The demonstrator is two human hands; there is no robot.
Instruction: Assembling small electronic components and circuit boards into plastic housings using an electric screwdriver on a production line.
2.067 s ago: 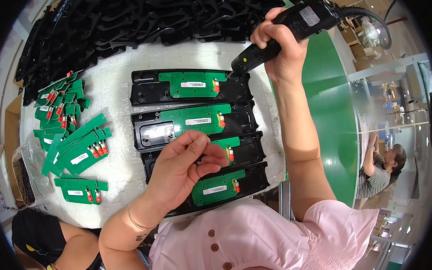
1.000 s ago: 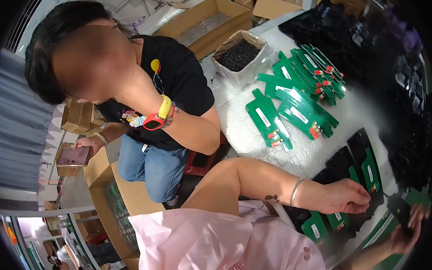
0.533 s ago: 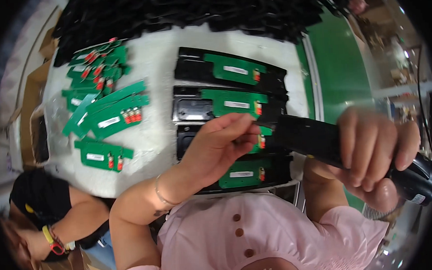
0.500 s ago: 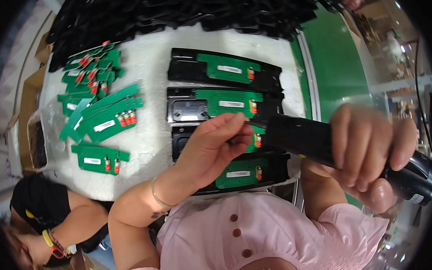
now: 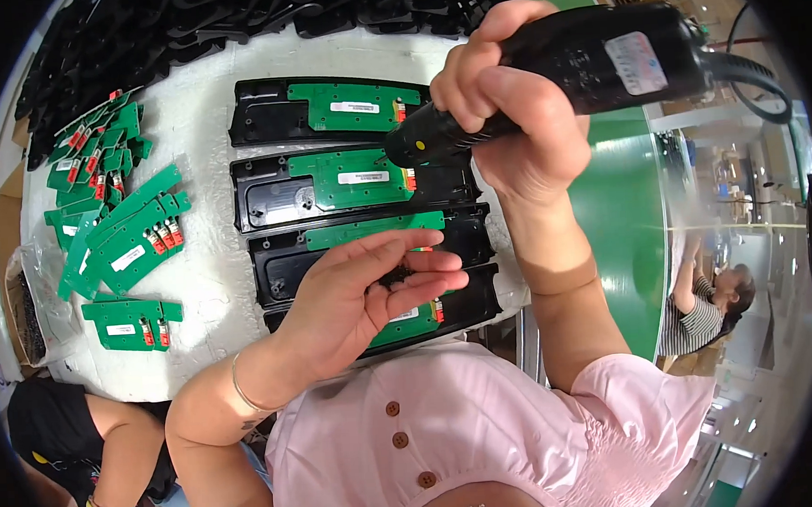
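Where your long driver (image 5: 561, 66) points: left, slanting down, over the second black case (image 5: 265, 195)
Right hand (image 5: 535, 123): fingers gripping it
Left hand (image 5: 335, 303): fingers loosely curled round dark bits (image 5: 394, 277)
Cases (image 5: 269, 127): green boards (image 5: 324, 182) inside

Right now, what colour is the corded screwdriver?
The corded screwdriver is mostly black; head view shows it best.

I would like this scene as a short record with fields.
Left grip: half curled around small dark pieces
Right grip: closed around a thick black corded handheld tool
Row: four long black plastic housings, each holding a flat green circuit board
Tool tip: at second-farthest board; contact unclear
Left side: loose green circuit boards with red parts
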